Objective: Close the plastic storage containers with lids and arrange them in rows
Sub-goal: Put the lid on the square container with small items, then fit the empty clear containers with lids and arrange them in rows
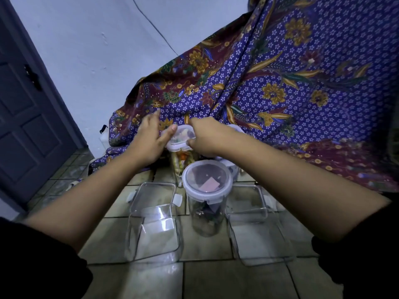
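Tipping is being risked at the far jar (183,160), a tall, narrow container that is being pressed from above on a tiled floor (216,281); an uneven push on one side of its lid (180,138) could be sending it over into the round jar (206,203) just in front of it. A latch left unseated is being judged the other likely fault, since the lid is being gripped at opposite edges only. The left hand (149,143) is being held partly closed, thumb laid along the lid's left rim; the right hand (207,139) is being curled over the right rim, fingers bent down, though whether a clip is being pinched under them cannot be told from this angle.

Mixed, colourful pieces, possibly snacks, are being seen through the far jar's wall. Dark items and a pinkish slip are being held in the lidded round jar. Nothing is being shown inside the two clear square containers, the left one (153,229) and the right one (257,229), and both are being left open. Another white-lidded container (232,167) is being half hidden behind the right forearm, before the patterned cloth (302,83).
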